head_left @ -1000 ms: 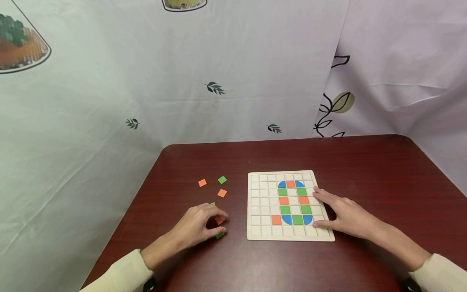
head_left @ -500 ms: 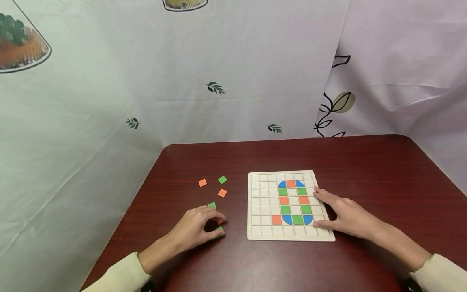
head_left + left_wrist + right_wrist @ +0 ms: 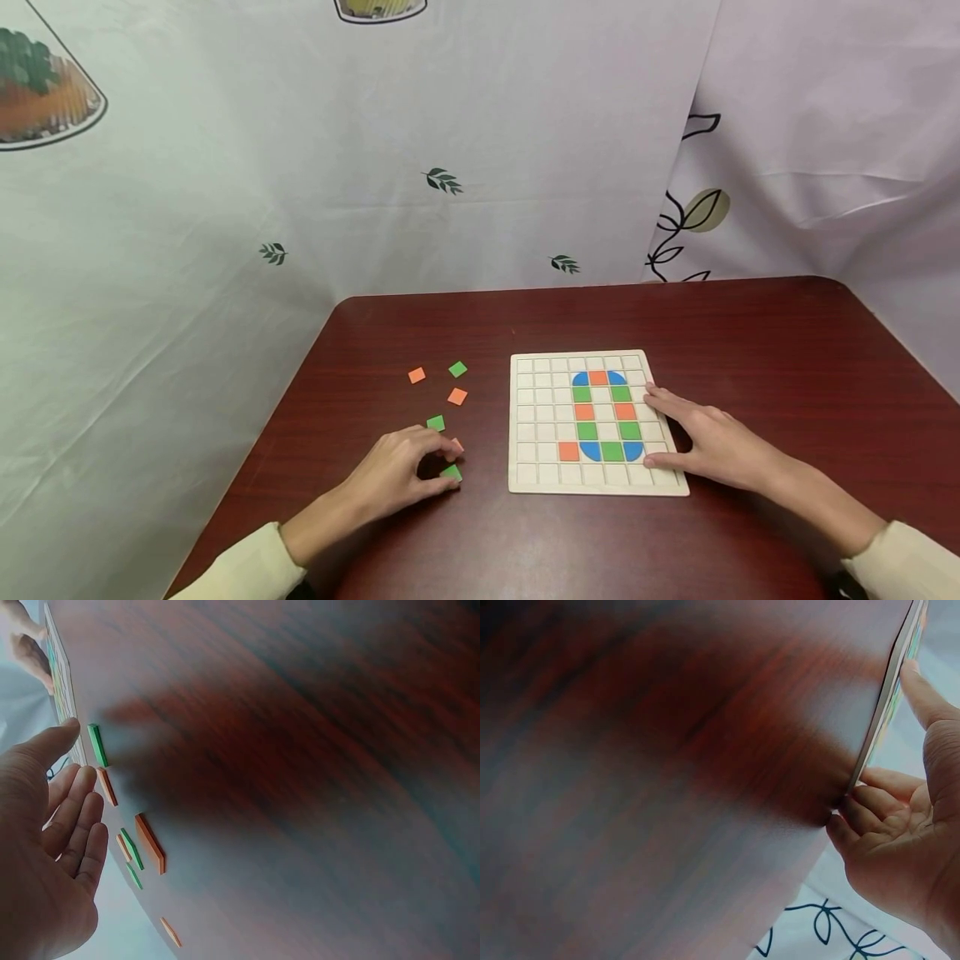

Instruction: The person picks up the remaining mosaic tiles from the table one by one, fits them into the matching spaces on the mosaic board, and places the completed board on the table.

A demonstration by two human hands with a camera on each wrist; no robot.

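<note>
In the head view my left hand (image 3: 393, 467) hovers low over the table's left side, thumb and fingers spread apart. Its thumb tip is right at a green square tile (image 3: 451, 472); its fingertips overlap an orange square tile (image 3: 457, 446). The left wrist view has that green tile (image 3: 98, 745) by the thumb and the orange tile (image 3: 107, 786) by the fingers. My right hand (image 3: 716, 440) rests against the right edge of a pale wooden grid board (image 3: 534, 417), its fingers extended. Orange, green and blue tiles form an upright ring on the board, with one orange tile (image 3: 568, 452) beside its lower left.
Beyond my left hand lie a green tile (image 3: 436, 423), an orange tile (image 3: 457, 397), another green tile (image 3: 458, 368) and a farther orange tile (image 3: 417, 376). The dark red table (image 3: 600, 542) ends at a patterned cloth backdrop (image 3: 487, 225).
My left hand has drawn back slightly to the left, uncovering more of the green tiles near it. The right hand and board have not moved.
</note>
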